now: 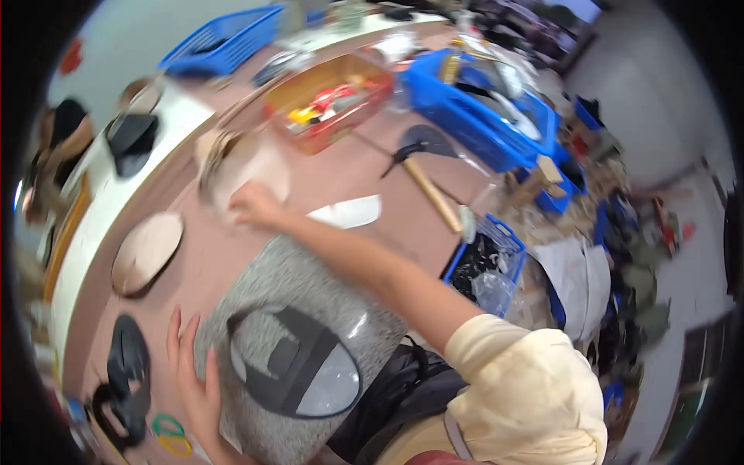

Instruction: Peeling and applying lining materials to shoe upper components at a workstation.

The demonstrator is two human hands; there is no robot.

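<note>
A speckled grey slab lies right in front of me. On it rests a dark grey shoe upper with a pale, shiny rounded end. My left hand is beside the slab's left edge, its fingers spread and holding nothing. My right hand reaches across the slab to a pale beige shoe-shaped piece. Its fingers look curled in against that piece, but motion blur hides what is between them. A beige oval piece lies on the table to the left. Near the left hand is a black sole-shaped piece.
A hammer with a wooden handle and a white strip lie beyond my right forearm. Farther off stand a red-sided box of small bright items and a full blue crate. A smaller blue basket is at the right. Tape rolls lie lower left.
</note>
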